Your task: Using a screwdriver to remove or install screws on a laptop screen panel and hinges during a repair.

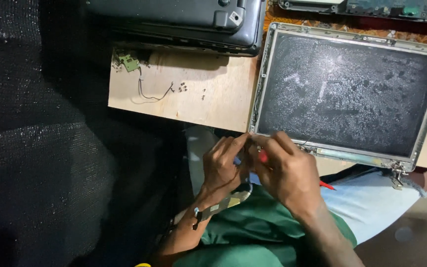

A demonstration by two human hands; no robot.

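left hand [223, 165] pinching the corner of a bare laptop screen panel [347, 94], right hand [285, 170] closed around a red-handled tool [263, 156], wooden board [208, 94] beneath

The left hand [225, 165] and the right hand [285, 170] meet at the near left corner of a dusty laptop screen panel [349, 91], which lies on a wooden board [198, 94]. The right hand grips a red-handled screwdriver [263, 156]. A small green circuit board [129, 62] with wires lies on the wooden board.
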